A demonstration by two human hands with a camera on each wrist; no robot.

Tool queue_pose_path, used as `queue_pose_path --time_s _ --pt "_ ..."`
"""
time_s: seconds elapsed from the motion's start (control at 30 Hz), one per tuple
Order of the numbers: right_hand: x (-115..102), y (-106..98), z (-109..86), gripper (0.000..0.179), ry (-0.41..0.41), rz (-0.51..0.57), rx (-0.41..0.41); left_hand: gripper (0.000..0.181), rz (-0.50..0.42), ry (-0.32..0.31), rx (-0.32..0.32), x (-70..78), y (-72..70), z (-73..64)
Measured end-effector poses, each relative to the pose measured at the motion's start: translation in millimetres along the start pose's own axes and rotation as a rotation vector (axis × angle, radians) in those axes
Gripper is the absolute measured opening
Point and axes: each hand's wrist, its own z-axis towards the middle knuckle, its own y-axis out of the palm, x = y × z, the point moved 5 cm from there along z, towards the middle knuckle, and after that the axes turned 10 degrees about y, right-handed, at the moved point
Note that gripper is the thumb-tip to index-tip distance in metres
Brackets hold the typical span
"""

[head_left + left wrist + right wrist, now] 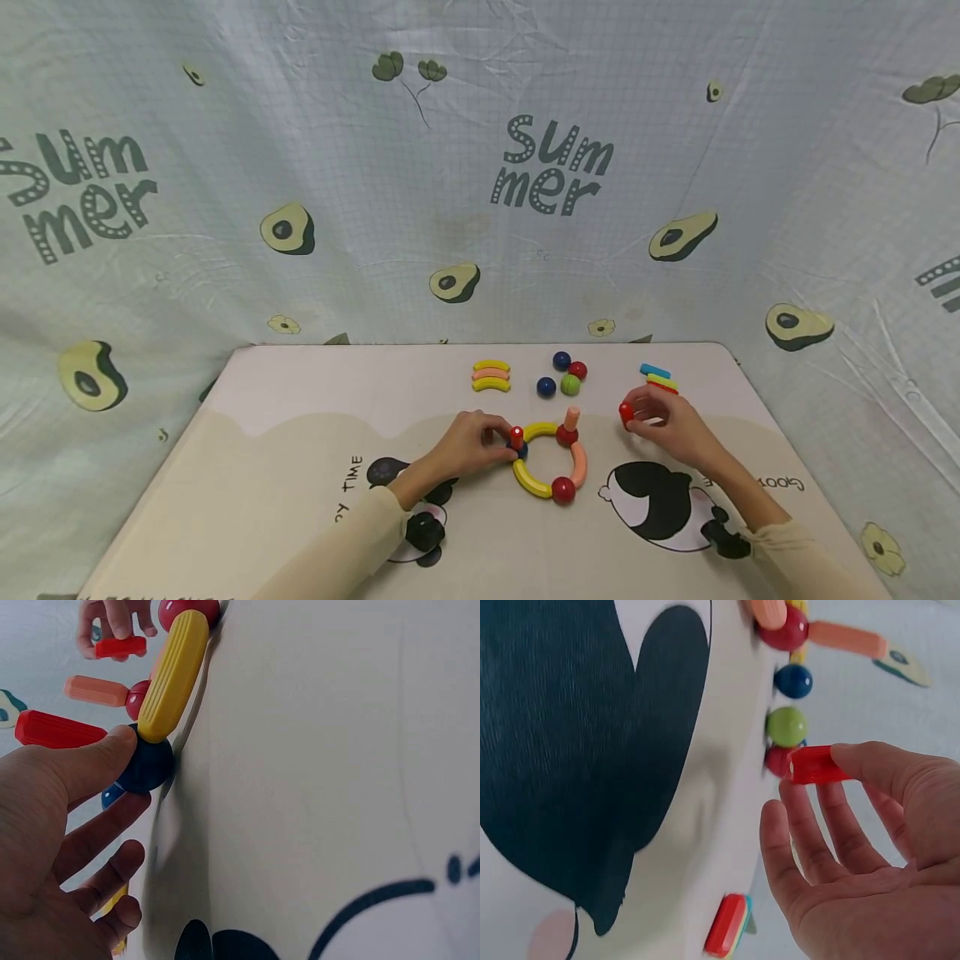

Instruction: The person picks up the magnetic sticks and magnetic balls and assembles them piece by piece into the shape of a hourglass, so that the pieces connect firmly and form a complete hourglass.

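Note:
A ring of curved yellow pieces [532, 483] and a curved salmon piece [579, 463] lies on the table, joined by balls. My left hand [474, 446] pinches the dark blue ball [150, 763] at the ring's left side. Upright on that ball is a red stick [60, 729]. A salmon stick [572, 418] stands on the red ball [567, 436] at the back of the ring; another red ball [563, 490] is at the front. Right of the ring, my right hand [671, 423] holds a short red stick [815, 765] between thumb and fingers, above the table.
Behind the ring are loose blue balls [546, 387], a green ball [570, 384] and a red ball [577, 370]. Spare curved pieces [491, 384] lie back left of them. Coloured sticks [656, 371] lie behind my right hand. A patterned curtain [375, 167] hangs beyond the table.

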Motion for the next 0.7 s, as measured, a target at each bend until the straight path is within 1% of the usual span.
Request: queue_pose_path --time_s 0.17,0.4,0.53,0.7 --pt "-9 9 -7.9 0.032 -0.039 0.012 -0.022 0.021 0.012 0.010 0.003 0.5 0.0 0.2" --pt "-26 23 -18.9 0.030 -0.097 0.066 -0.095 0.020 0.009 0.008 0.004 1.0 -0.3 -0.1" --pt "-35 34 -24.5 0.028 -0.110 0.074 -0.136 0.020 0.009 0.002 0.003 0.7 -0.2 -0.3" --pt "-47 45 -31.8 0.028 -0.123 0.087 -0.167 0.020 0.011 -0.002 0.002 0.3 -0.3 -0.6"
